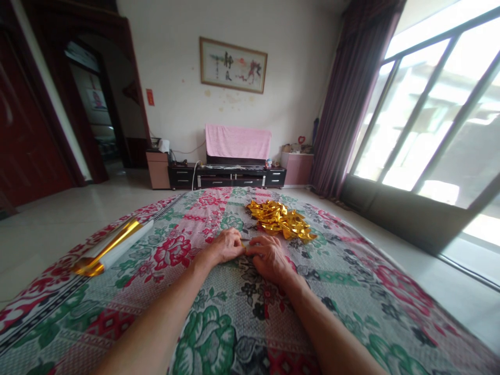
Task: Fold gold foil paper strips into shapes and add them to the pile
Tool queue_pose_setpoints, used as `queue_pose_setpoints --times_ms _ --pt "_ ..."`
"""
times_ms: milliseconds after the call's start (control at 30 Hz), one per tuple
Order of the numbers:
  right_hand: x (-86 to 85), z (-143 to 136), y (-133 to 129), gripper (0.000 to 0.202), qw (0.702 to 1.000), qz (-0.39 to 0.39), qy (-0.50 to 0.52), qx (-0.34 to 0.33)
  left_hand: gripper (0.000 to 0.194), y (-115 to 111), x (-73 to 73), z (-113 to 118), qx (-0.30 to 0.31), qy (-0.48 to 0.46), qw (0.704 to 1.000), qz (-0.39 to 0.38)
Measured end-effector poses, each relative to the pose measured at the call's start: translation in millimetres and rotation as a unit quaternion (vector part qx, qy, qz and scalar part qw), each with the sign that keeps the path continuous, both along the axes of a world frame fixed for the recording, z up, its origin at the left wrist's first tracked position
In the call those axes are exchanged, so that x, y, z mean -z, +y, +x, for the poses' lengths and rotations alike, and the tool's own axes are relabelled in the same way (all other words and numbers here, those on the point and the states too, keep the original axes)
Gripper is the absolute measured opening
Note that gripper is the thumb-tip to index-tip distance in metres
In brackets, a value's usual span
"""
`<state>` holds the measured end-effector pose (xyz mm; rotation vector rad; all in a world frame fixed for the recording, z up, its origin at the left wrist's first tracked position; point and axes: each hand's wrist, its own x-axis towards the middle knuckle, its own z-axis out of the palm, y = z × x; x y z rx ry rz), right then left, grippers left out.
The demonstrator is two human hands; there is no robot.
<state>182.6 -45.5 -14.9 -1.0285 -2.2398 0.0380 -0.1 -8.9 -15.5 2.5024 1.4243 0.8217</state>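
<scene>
Both hands meet over the middle of a round table covered by a flowered cloth (207,333). My left hand (227,246) has its fingers bent and pressed together. Facing it, my right hand (269,256) pinches at the same spot. Between the fingertips shows a tiny bit of yellowish material (245,250), mostly hidden by the fingers. Just beyond my right hand lies a heap of folded shiny gold foil pieces (279,219). To the left rests a loosely rolled sheet, gold on one face and whitish on the other (113,247).
Past the table's far edge stand a low black cabinet (230,179) and a screen under a pink cloth (238,140). A purple curtain (344,99) and large windows (433,114) are on the right. A red door (31,120) is at the left.
</scene>
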Motion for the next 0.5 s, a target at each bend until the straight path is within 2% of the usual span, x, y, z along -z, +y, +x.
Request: queue_pose_setpoints --times_ms 200,500 --pt "0.4 0.2 0.2 0.031 1.000 -0.004 0.002 0.001 0.011 3.3 4.0 -5.6 0.006 -0.038 0.999 -0.032" --pt "-0.5 -0.6 -0.4 0.033 0.999 0.018 -0.020 -0.023 0.009 2.7 3.7 -7.1 0.041 -0.035 0.999 -0.007"
